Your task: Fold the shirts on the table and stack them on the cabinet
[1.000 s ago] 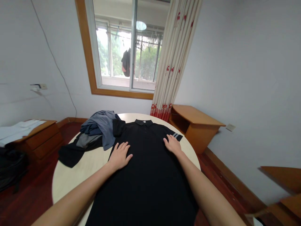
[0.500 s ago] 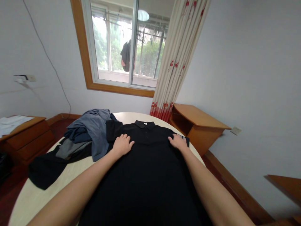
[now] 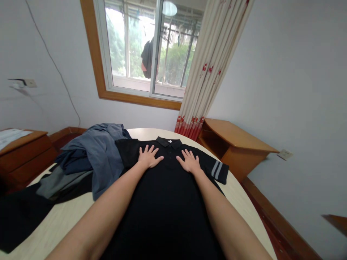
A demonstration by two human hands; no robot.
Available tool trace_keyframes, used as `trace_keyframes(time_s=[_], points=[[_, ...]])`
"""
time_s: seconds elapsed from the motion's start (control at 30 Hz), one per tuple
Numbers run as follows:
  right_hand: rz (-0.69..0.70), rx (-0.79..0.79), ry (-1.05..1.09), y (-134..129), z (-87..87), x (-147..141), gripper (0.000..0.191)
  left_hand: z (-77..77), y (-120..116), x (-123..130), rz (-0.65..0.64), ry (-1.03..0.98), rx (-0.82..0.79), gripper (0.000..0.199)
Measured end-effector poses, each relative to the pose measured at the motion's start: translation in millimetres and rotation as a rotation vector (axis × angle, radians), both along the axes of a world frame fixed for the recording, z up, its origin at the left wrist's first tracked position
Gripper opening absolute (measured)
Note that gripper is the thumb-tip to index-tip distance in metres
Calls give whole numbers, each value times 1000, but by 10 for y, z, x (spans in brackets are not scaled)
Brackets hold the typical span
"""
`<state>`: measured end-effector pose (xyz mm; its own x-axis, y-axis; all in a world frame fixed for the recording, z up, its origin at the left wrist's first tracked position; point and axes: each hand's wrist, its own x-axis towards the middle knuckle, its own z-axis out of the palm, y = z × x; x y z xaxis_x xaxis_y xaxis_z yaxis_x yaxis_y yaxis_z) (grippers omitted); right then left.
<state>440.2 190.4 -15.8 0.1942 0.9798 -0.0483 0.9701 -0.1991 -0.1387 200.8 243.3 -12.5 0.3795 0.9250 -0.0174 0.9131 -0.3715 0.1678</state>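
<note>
A pale round table (image 3: 63,220) fills the lower frame. On it, the black polo shirt (image 3: 170,202) lies spread out from centre to bottom edge. A heap of grey and dark clothes (image 3: 92,148) sits at left. The left hand (image 3: 149,158) and right hand (image 3: 189,161) rest flat on the shirt's chest, fingers spread apart, below the collar (image 3: 162,141) at mid-frame.

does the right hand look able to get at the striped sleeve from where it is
Probably yes: the right hand is spread on the chest of the black shirt, the striped sleeve lies out to its right, and nothing shows between them.
</note>
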Motion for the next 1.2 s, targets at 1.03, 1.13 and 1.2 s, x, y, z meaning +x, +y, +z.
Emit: trace_keyframes(time_s=[1.03,1.13,1.2], points=[[37,28,2,79,68,-286,71,85,26,158,-106,68,-2,83],[42,37,36,125,19,-345,73,1,130,205,-68,32,-11,84],[25,34,36,185,6,-207,76,-16,238,163,-38,36,-10,86]])
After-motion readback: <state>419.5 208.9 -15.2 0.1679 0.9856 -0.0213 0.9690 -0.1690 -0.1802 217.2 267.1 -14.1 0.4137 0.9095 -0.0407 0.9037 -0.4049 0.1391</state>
